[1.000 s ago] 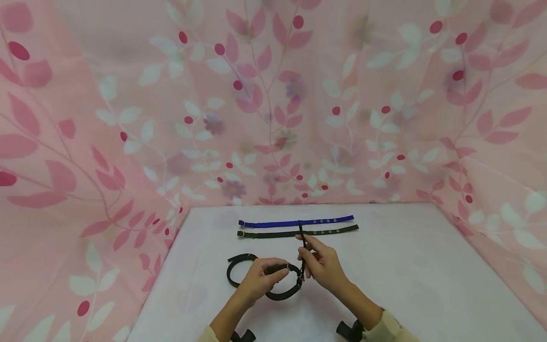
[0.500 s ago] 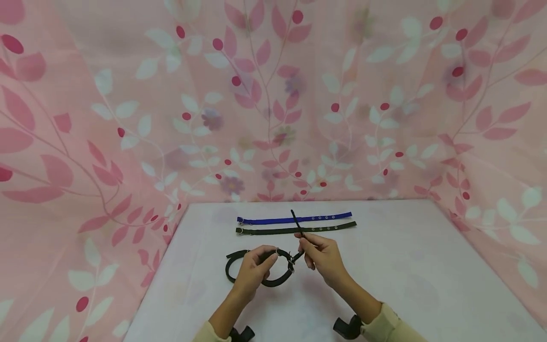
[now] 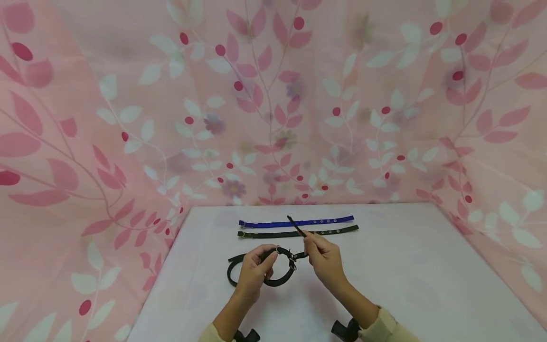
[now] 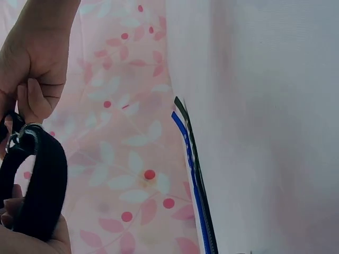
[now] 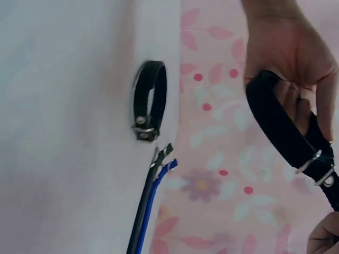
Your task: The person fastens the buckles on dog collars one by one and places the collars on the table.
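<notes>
My left hand (image 3: 252, 273) holds a black collar (image 3: 279, 283) bent into a loop above the table. At the loop's right side sits its metal buckle (image 3: 292, 258); in the right wrist view a metal ring and an eyelet (image 5: 329, 181) show there. My right hand (image 3: 326, 261) pinches the strap's free end (image 3: 295, 223), which comes out past the buckle and sticks up to the left beyond the fingers. Behind the left hand, a second dark collar (image 5: 142, 98) lies on the table, fastened into a loop.
Toward the table's (image 3: 393, 285) back, a blue collar (image 3: 273, 224) and a dark green collar (image 3: 273, 235) lie straight, side by side, with eyelets at their right ends. Pink floral cloth (image 3: 273, 118) hangs behind and at both sides.
The held loop has risen a little and moved left with my left hand. My right hand has shifted slightly right, and the strap end has swung from nearly upright to leaning left.
</notes>
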Demonstrator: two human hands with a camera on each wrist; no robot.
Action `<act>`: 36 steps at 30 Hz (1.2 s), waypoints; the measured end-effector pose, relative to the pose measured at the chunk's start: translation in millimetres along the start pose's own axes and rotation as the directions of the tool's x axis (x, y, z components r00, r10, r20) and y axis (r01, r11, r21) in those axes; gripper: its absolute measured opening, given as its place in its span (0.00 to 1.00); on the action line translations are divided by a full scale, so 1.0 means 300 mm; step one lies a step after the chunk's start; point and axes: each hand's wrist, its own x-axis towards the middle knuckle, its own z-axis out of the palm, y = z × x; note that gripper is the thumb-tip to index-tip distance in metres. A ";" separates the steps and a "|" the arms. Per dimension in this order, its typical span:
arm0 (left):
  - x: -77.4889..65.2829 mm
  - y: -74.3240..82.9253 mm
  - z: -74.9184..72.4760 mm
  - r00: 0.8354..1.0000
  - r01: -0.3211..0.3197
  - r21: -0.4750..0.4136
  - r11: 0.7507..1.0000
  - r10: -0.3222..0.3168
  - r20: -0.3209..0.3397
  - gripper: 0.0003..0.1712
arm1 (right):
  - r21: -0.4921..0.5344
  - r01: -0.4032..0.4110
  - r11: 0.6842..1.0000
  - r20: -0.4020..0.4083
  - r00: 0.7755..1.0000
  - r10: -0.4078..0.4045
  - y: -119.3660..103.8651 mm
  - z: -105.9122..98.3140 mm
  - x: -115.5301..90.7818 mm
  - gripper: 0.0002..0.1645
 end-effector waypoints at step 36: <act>-0.005 -0.017 -0.022 0.998 -0.057 0.063 0.996 0.055 0.034 0.18 | -0.245 0.104 0.964 0.263 0.964 -0.037 0.020 -0.043 -0.018 0.09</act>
